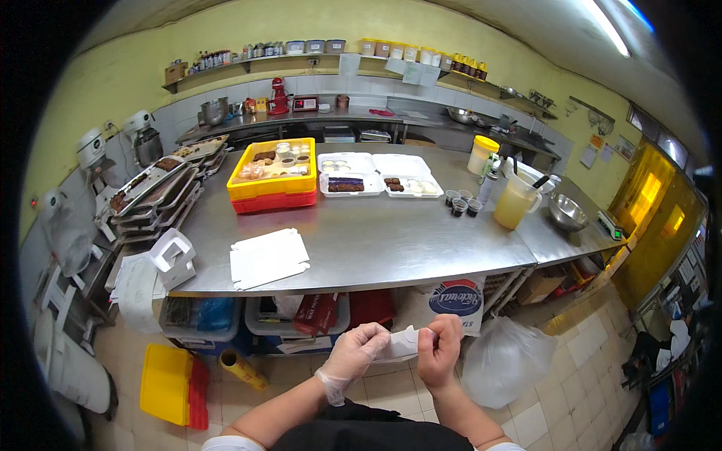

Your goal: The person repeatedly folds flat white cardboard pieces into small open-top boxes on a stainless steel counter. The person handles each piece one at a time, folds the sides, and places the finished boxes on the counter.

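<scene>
Held between my two hands in front of my body is a small white cardboard piece (400, 343), partly folded, with its edges hidden by my fingers. My left hand (353, 359), in a clear plastic glove, pinches its left end. At the right end, the bare fingers and thumb of my right hand (440, 352) are closed on it. Flat white box blanks (269, 258) lie near the front edge of the steel table (376, 255). Left of them stands a folded white box (174, 257) with an opening in its side.
A yellow crate (273, 189) on a red one holds cups and baked pieces. Beside it are open white foam containers (350, 186), several dark sauce cups (459, 209), a pitcher (514, 203) and a steel bowl (566, 213). Stacked trays (154, 203) stand left; a plastic bag (508, 361) sits below.
</scene>
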The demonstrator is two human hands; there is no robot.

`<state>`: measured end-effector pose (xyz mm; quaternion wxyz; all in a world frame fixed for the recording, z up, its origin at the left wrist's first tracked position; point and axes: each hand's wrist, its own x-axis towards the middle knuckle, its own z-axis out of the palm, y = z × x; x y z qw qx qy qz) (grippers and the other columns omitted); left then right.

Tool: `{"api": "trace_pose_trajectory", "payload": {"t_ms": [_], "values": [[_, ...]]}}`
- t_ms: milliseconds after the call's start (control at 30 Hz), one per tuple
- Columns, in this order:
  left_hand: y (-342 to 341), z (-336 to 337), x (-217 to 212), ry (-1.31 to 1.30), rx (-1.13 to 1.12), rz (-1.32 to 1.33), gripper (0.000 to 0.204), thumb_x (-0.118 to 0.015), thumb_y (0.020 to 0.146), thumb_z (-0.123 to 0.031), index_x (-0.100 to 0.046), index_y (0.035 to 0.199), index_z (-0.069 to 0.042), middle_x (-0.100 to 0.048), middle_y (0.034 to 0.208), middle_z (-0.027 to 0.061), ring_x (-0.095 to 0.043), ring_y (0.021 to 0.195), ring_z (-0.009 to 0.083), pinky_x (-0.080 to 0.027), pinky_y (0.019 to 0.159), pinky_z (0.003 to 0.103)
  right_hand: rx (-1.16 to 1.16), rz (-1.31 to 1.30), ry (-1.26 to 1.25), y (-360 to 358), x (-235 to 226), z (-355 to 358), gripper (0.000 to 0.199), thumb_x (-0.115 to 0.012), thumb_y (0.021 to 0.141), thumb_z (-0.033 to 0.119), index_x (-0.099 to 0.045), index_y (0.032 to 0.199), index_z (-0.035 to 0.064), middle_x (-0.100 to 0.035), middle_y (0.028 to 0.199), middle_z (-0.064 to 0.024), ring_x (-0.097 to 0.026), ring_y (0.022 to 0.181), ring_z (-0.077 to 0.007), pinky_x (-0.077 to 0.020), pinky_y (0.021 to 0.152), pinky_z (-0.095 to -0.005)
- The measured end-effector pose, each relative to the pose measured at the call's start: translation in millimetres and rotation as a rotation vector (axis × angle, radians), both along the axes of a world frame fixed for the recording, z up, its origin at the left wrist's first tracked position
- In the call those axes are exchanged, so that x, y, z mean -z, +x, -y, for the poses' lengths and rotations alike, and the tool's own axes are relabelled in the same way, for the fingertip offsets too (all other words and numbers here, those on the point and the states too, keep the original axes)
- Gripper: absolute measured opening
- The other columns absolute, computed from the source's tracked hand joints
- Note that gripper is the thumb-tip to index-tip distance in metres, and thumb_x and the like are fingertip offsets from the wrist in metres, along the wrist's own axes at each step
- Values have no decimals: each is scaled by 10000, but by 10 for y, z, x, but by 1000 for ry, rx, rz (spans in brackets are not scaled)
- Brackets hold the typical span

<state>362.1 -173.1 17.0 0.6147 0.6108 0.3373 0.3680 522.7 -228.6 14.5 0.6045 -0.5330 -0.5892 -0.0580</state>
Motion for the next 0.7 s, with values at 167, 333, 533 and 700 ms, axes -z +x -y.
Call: {"api": "trace_pose_trajectory", "payload": {"t_ms": [167,333,533,700], "values": [[-85,-9,-102,493,-71,-356,136,-597,871,-226,-660,865,-106,-648,798,46,-588,775,225,-410,754,387,114,384,72,81,72,17,121,-634,764,177,-524,790,132,-454,942,-74,-425,930,-276,-297,847,-432],[-67,-7,-195,808,-107,-598,157,-576,877,-275,-657,812,-157,-626,760,18,-570,793,241,-321,773,438,29,541,-35,229,170,2,104,-630,796,191,-549,818,129,-432,994,-89,-405,988,-287,-287,889,-440],[10,-71,-162,716,-69,-602,165,-569,879,-268,-659,820,-143,-617,763,45,-572,802,263,-351,752,432,-170,169,-178,290,289,-3,71,-601,822,151,-563,810,93,-427,989,-94,-382,1010,-285,-260,908,-423],[45,-92,-122,665,-2,-614,166,-560,878,-263,-667,837,-143,-617,767,52,-576,817,263,-350,765,434,-186,178,-176,290,229,15,82,-598,823,162,-568,812,87,-446,997,-95,-386,1013,-284,-260,910,-422]]}}
